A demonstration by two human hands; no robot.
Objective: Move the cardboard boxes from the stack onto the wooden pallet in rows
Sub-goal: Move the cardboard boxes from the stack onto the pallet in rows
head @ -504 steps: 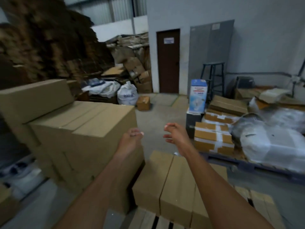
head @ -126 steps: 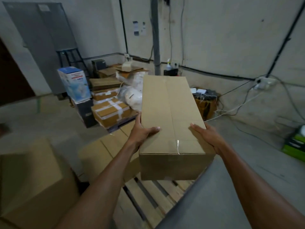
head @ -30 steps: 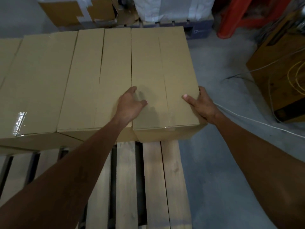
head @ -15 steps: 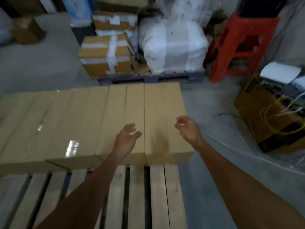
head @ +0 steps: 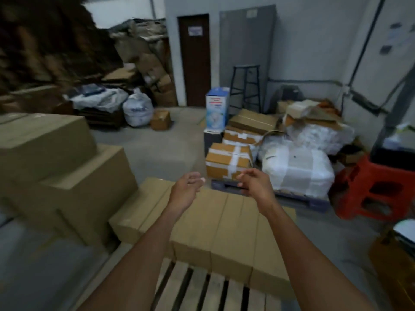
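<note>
Stack of cardboard boxes (head: 67, 176) is standing at left on the floor; row of boxes (head: 224, 232) is lying side by side across the wooden pallet (head: 213, 295); left hand (head: 186, 190) and right hand (head: 256, 184) are hovering above the row, fingers loosely curled, gripping nothing

Both hands (head: 187, 189) (head: 256, 182) off the box (head: 265, 248)

Stack (head: 56, 171) blurred, cut off left; door sign (head: 195, 31) unreadable; pallet (head: 214, 292) cut off btm.

Tan boxes (head: 215, 223), red stool (head: 377, 187), brown door (head: 197, 61)
</note>
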